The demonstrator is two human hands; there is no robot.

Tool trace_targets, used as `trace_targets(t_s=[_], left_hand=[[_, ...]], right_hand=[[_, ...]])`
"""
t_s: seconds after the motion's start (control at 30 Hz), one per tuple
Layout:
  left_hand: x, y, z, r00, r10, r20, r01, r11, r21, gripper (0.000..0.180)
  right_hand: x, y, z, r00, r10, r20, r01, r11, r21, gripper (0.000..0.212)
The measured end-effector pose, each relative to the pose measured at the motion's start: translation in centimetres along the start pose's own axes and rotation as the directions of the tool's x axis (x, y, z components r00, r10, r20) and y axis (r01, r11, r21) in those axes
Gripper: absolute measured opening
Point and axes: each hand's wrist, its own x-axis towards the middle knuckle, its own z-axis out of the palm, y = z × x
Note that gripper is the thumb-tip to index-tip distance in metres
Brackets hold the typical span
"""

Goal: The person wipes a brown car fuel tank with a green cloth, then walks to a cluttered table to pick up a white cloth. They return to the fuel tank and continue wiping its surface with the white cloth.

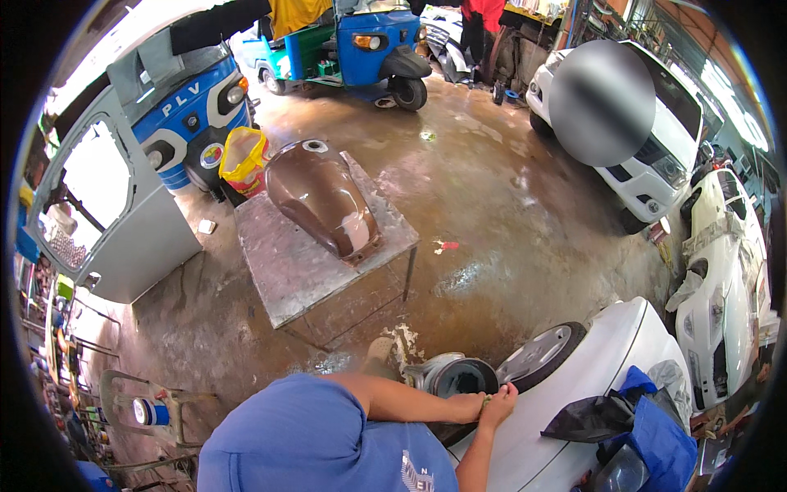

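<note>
My left hand (468,407) and my right hand (498,405) are close together over the white car's fender (566,402), at the lower middle. Both are closed, with their fingers curled in. Something small and greenish shows between them, too small to name. Just beyond the hands stands a round grey bucket (422,374) with dark liquid in it. Beside the bucket is the car's wheel (543,357). A brown motorcycle fuel tank (316,201), with a pale patch at its near end, lies on a low square table (283,289) further away to the left.
A grey vehicle door (156,246) stands at the left, near a yellow-and-red bag (243,168). Blue three-wheelers (373,53) are behind. White cars (656,176) line the right side. A blue and black cover (652,426) lies on the near car. A chair (123,402) holds a can (151,412).
</note>
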Motion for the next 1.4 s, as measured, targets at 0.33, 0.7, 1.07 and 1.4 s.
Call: trace_targets(t_s=[0.33, 0.7, 1.07, 1.4], left_hand=[[-3.2, 7.8, -9.6, 0.852, -0.072, 0.519, 0.240, 0.934, -0.264, 0.050], [-8.7, 19.6, -8.0, 0.154, 0.844, 0.513, 0.698, 0.275, -0.661, 0.039], [-0.7, 1.6, -2.7, 0.917, -0.122, 0.380, 0.205, 0.961, -0.185, 0.038], [-5.2, -1.4, -4.8, 0.994, 0.099, -0.047, -0.094, 0.991, 0.099, 0.056]], right_hand=[[-1.4, -11.8, -8.2, 0.849, 0.066, 0.524, -0.344, 0.823, 0.452, 0.041], [2.6, -26.4, -15.0, -0.178, -0.929, 0.324, -0.555, 0.367, 0.747, 0.047], [-0.8, -4.6, -1.6, 0.971, 0.022, 0.237, -0.094, 0.951, 0.296, 0.034], [-1.7, 0.2, 1.1, 0.909, 0.409, 0.086, -0.390, 0.757, 0.524, 0.035]])
